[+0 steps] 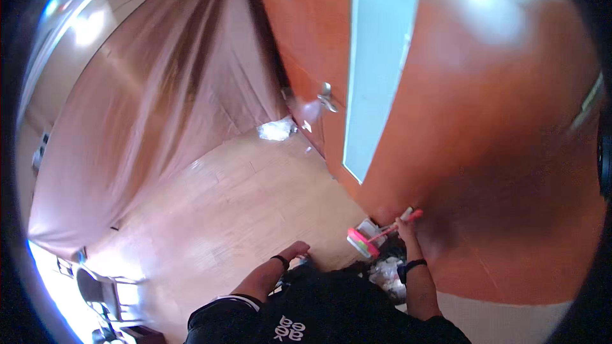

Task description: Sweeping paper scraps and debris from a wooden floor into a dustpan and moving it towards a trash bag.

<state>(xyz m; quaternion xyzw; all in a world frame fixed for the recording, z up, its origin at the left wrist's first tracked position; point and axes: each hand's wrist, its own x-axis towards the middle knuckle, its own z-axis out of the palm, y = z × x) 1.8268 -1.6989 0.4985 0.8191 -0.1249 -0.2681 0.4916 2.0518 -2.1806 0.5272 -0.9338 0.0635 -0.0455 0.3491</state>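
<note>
My right hand (405, 229) grips the handles of a small pink broom (364, 242) and a white dustpan (368, 228), held together near the foot of the red-brown door wall. The broom's head lies over the dustpan. Beneath my right forearm is a heap of crumpled clear plastic (389, 274), partly hidden by the arm. My left hand (297, 249) hangs low in front of my body, over the wooden floor (239, 205). Its fingers curl downward, and something small and bluish shows just below them. Whether the left hand holds it cannot be made out.
Ahead stands a door with a metal lever handle (327, 99) and a tall frosted glass panel (382, 67). A brown curtain (158, 95) hangs on the left. Crumpled plastic (276, 130) lies at its foot near the door. A dark chair (103, 291) stands at lower left.
</note>
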